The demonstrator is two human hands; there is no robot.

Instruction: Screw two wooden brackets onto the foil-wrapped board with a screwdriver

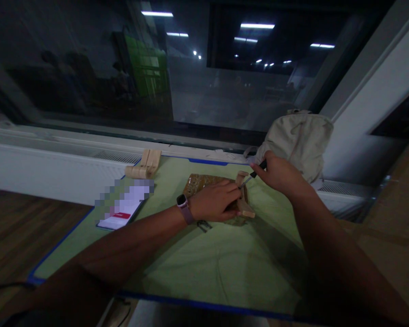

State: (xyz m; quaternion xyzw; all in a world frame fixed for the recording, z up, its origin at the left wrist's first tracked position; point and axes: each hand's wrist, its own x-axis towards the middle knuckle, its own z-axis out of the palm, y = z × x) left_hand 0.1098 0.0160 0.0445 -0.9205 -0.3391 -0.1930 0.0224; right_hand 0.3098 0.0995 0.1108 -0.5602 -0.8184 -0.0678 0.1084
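My right hand (pixel 279 175) is closed round the black handle of a screwdriver (pixel 259 169). Its metal shaft slants down to the left, and the tip meets a small light wooden piece (pixel 247 211). Whether a screw sits under the tip is too small to tell. Fingers of my left hand (pixel 216 200) press round that wooden piece, keeping it against a brown, shiny, tape-wrapped block (pixel 194 182). The hand covers much of the block. Beside my left wrist, which wears a watch, lie a few small dark metal bits (pixel 203 225), perhaps screws.
A green-topped table (pixel 197 268) with a blue edge stands below a dark window. On its left lie a phone (pixel 124 213) and a wooden bracket-like piece (pixel 146 165). A beige backpack (pixel 300 141) leans at the back right, with cardboard (pixel 388 227) farther right.
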